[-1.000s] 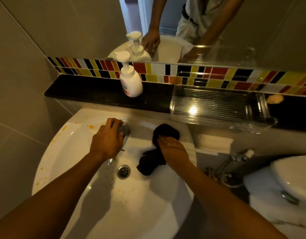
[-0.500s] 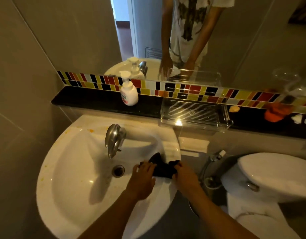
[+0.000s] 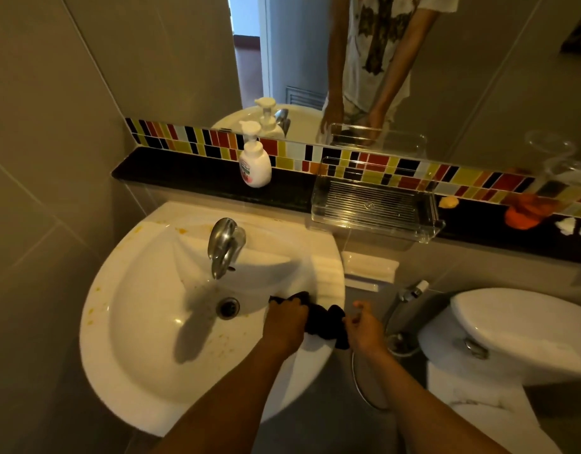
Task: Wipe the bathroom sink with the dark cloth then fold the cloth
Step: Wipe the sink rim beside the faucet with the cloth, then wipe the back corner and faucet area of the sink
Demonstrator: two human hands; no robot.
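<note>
Left hand: the left hand [image 3: 287, 317] is curled down over the left end of the dark cloth [image 3: 325, 321], fingers closed on it, at the near-right inner slope of the basin.
Right hand: the right hand [image 3: 364, 327] is at the cloth's right end, just off the sink's right edge; its fingers are loosely bent and partly spread, touching the cloth's right edge, and I cannot tell whether they pinch it.
Dark cloth: bunched and crumpled, draped across the right rim of the sink [image 3: 125, 381], stretched between the two hands, with one corner hanging over the outer edge.
Sink: white, rounded, with yellow-orange specks on its left rim, its far rim and the near part of the bowl.
Faucet: the chrome faucet [image 3: 223, 245] stands at the far middle of the sink, spout pointing toward the drain [image 3: 228, 307].
Ledge: a black ledge [image 3: 184, 175] runs behind the sink under a strip of coloured tiles.
Soap: a white pump soap bottle [image 3: 254, 160] stands upright on the ledge, far behind the faucet.
Tray: a clear plastic tray [image 3: 375, 204] sits on the ledge to the right of the bottle, its near edge overhanging.
Toilet: a white toilet [image 3: 518, 332] is at the right, well apart from the cloth.
</note>
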